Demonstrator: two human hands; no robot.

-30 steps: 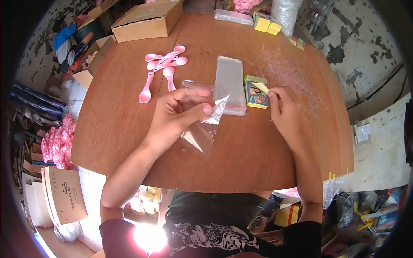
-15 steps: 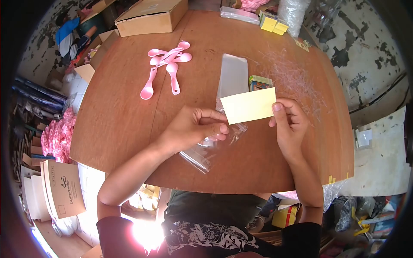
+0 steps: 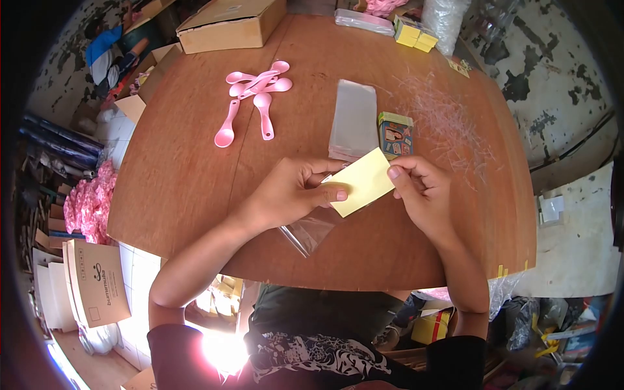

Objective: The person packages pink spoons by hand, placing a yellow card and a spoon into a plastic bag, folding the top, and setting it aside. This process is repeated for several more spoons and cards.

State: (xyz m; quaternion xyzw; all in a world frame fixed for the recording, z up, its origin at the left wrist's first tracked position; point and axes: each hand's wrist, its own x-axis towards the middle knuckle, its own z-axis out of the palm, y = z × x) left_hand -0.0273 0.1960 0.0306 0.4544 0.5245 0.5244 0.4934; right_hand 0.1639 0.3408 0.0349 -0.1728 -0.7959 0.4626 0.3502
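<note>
A pale yellow card [image 3: 361, 183] is held tilted between my two hands above the wooden table. My left hand [image 3: 285, 194] is closed, its thumb lying over the card's left end. A clear plastic bag [image 3: 311, 234] hangs under that hand; whether the fingers grip it too is hard to see. My right hand [image 3: 426, 194] pinches the card's right edge between thumb and fingers. Just beyond the card lie a stack of clear plastic bags [image 3: 354, 120] and a small printed box [image 3: 395, 135]. Several pink measuring spoons [image 3: 264, 117] lie farther left.
Thin clear plastic strips [image 3: 448, 117] are scattered on the table's right side. A cardboard box [image 3: 231, 29] stands at the far edge, with yellow card stacks [image 3: 416, 34] and a plastic-wrapped roll [image 3: 445, 23] to its right. Another person [image 3: 107, 58] is at the far left.
The yellow card has moved left and down, tilting more, and its left end is now under my left thumb. My right hand moved left with it. The printed box shows more fully.
</note>
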